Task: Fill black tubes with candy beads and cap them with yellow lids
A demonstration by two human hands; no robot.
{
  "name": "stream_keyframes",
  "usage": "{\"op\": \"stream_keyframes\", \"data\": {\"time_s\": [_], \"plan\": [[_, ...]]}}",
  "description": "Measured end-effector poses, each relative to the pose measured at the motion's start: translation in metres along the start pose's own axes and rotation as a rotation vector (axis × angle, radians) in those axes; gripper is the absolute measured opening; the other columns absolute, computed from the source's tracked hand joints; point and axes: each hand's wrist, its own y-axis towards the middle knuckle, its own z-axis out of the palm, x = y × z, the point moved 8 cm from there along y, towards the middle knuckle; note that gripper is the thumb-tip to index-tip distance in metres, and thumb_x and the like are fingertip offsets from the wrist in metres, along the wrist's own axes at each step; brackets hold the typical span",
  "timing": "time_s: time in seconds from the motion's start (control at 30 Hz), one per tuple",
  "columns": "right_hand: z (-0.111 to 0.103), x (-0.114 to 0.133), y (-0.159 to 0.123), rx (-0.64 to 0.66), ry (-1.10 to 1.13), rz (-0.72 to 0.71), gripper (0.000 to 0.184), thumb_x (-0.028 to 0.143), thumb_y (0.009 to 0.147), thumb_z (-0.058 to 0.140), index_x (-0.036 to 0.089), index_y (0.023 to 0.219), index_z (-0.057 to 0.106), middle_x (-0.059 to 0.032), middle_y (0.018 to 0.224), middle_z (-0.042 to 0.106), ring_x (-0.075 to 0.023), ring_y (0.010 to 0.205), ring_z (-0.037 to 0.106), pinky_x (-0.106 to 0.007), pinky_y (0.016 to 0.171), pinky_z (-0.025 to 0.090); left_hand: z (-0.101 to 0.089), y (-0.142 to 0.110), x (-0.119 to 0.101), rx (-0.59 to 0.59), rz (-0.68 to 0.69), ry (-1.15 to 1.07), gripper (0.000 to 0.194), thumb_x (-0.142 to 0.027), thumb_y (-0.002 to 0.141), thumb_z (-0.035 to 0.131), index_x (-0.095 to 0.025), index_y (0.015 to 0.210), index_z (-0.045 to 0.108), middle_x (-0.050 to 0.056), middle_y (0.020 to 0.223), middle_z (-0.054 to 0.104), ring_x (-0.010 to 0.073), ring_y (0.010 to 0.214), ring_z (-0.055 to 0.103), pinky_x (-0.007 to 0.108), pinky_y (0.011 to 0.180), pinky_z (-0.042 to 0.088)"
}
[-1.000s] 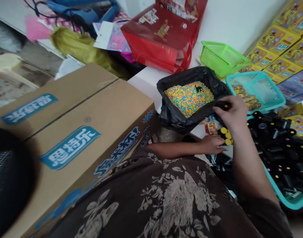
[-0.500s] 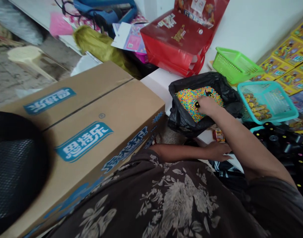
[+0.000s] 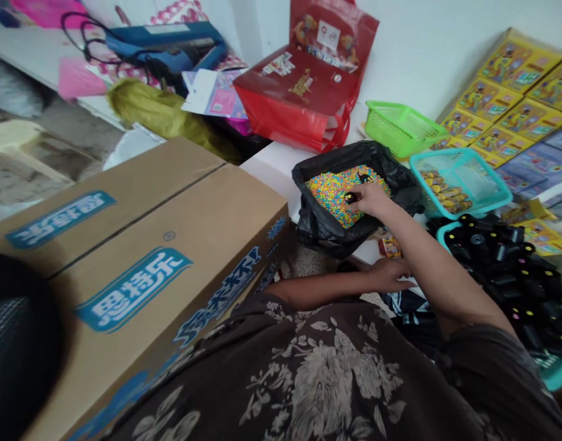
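Note:
My right hand [image 3: 373, 197] is over a bin lined with a black plastic bag [image 3: 329, 239], its fingers pinching a small black plastic piece [image 3: 353, 197]. Tiny multicoloured balls [image 3: 329, 190], resembling candy beads, fill the bin. Another black piece [image 3: 364, 178] lies among the balls, just beyond the fingers. Beneath my right forearm, my left hand [image 3: 391, 274] rests near my lap with its visible fingers stretched out; the forearm hides part of it. Beside it is a small red and yellow packet [image 3: 390, 247].
A large cardboard box [image 3: 225, 208] stands at left, with a black mesh object [image 3: 18, 349] nearer me. At right are a turquoise basket [image 3: 487, 184] of small wrapped items, a heap of black plastic pieces [image 3: 501, 257], a green basket [image 3: 404, 128] and stacked yellow boxes [image 3: 505, 92]. A red bag [image 3: 294, 92] stands behind.
The view has shifted, so the surroundings sit further left in the picture. My right hand has drawn back slightly and up from the balls, showing more of the black piece it pinches.

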Motion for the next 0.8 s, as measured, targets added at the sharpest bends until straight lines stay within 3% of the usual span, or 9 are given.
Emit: {"op": "stream_keyframes", "data": {"time_s": [0.1,0.2,0.37,0.43,0.5,0.57,0.6,0.7,0.8], "plan": [[-0.011,-0.017,-0.025,-0.141,0.523,-0.059,0.033,0.03,0.066,0.088,0.017,0.095,0.079,0.0006,0.083,0.073,-0.0203,0.079,0.067,-0.033,0.078,0.054,-0.005,-0.005,0.005,-0.099,0.041,-0.14,0.028,-0.04,0.09,0.075,-0.017,0.08,0.063,0.003,0.08,0.067,0.014,0.075,0.063,0.025,0.07,0.047],[-0.021,-0.02,-0.063,-0.269,0.818,-0.187,0.045,0.043,0.064,0.092,0.019,0.099,0.078,-0.0006,0.088,0.074,-0.0195,0.081,0.066,-0.035,0.081,0.054,-0.013,-0.012,0.012,-0.212,0.015,-0.258,0.035,-0.045,0.089,0.074,-0.018,0.076,0.058,-0.002,0.07,0.058,0.0116,0.066,0.055,0.024,0.063,0.043],[-0.038,-0.029,-0.156,-0.539,0.743,-0.201,0.04,0.047,0.075,0.089,0.022,0.105,0.079,-0.0041,0.097,0.075,-0.0202,0.085,0.066,-0.034,0.08,0.053,-0.033,-0.029,0.004,-0.35,-0.039,-0.383,0.034,-0.05,0.09,0.07,-0.018,0.081,0.059,-0.002,0.069,0.059,0.0112,0.064,0.054,0.025,0.064,0.047],[-0.041,-0.039,-0.201,-0.662,0.633,-0.133,0.032,0.044,0.079,0.086,0.021,0.101,0.078,-0.0039,0.092,0.072,-0.0198,0.084,0.065,-0.033,0.078,0.052,-0.042,-0.037,-0.006,-0.43,-0.046,-0.441,0.032,-0.048,0.091,0.07,-0.018,0.098,0.061,0.001,0.078,0.065,0.0117,0.067,0.059,0.024,0.064,0.05],[-0.036,-0.052,-0.242,-0.728,0.536,-0.017,0.026,0.04,0.082,0.085,0.021,0.097,0.077,-0.003,0.086,0.069,-0.0197,0.081,0.063,-0.033,0.076,0.05,-0.051,-0.042,-0.019,-0.498,-0.011,-0.465,0.047,-0.046,0.089,0.073,-0.019,0.124,0.056,0.007,0.101,0.072,0.0138,0.079,0.067,0.024,0.065,0.054],[-0.022,-0.067,-0.274,-0.72,0.474,0.125,0.022,0.037,0.082,0.084,0.021,0.094,0.075,-0.0018,0.083,0.068,-0.0192,0.079,0.062,-0.032,0.073,0.048,-0.051,-0.039,-0.036,-0.452,0.056,-0.426,0.065,-0.043,0.086,0.078,-0.02,0.139,0.05,0.014,0.122,0.071,0.0177,0.092,0.072,0.025,0.068,0.058],[-0.013,-0.075,-0.288,-0.702,0.462,0.196,0.021,0.036,0.082,0.084,0.021,0.091,0.074,-0.001,0.082,0.067,-0.0187,0.077,0.061,-0.031,0.071,0.047,-0.047,-0.035,-0.046,-0.385,0.099,-0.384,0.063,-0.041,0.086,0.078,-0.02,0.139,0.052,0.014,0.123,0.071,0.0189,0.095,0.072,0.026,0.07,0.06],[0.014,-0.092,-0.322,-0.669,0.488,0.36,0.027,0.043,0.082,0.083,0.022,0.077,0.068,0.0012,0.072,0.062,-0.0173,0.067,0.056,-0.03,0.063,0.042,-0.023,-0.025,-0.069,-0.179,0.208,-0.265,0.038,-0.035,0.09,0.073,-0.02,0.124,0.065,0.01,0.11,0.073,0.0181,0.089,0.072,0.027,0.071,0.062],[0.023,-0.094,-0.352,-0.664,0.57,0.37,0.037,0.057,0.086,0.076,0.025,0.07,0.065,0.001,0.067,0.063,-0.0196,0.065,0.057,-0.033,0.061,0.043,0.0,-0.018,-0.078,-0.097,0.229,-0.278,0.025,-0.031,0.092,0.069,-0.02,0.115,0.069,0.005,0.096,0.071,0.0145,0.079,0.07,0.024,0.066,0.06]]}}
